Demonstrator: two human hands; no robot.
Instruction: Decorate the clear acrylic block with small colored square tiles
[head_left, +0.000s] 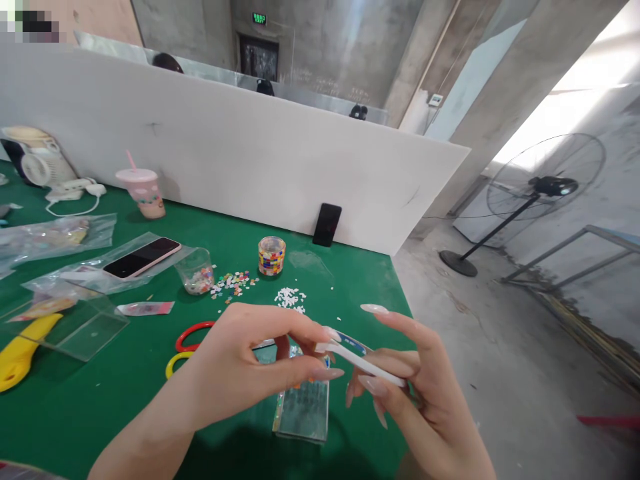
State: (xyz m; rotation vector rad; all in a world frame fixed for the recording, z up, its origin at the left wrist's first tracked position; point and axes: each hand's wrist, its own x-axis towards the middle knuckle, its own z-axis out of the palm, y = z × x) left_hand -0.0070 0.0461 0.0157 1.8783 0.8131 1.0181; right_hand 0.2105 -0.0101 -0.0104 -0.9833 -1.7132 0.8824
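Note:
My left hand is closed in a pinch at the left end of a slim white strip-like object with a blue printed part. My right hand grips its other end between thumb and fingers, with the index finger raised. What kind of object it is I cannot make out. Below my hands a clear plastic box lies on the table, with small coloured tiles along its edges. Scissors with red and yellow handles are partly hidden behind my left hand.
The green table holds white tile pieces, coloured pieces, a tipped clear cup, a patterned ring, a pink-edged phone and a pink cup. A dark phone leans against the white partition.

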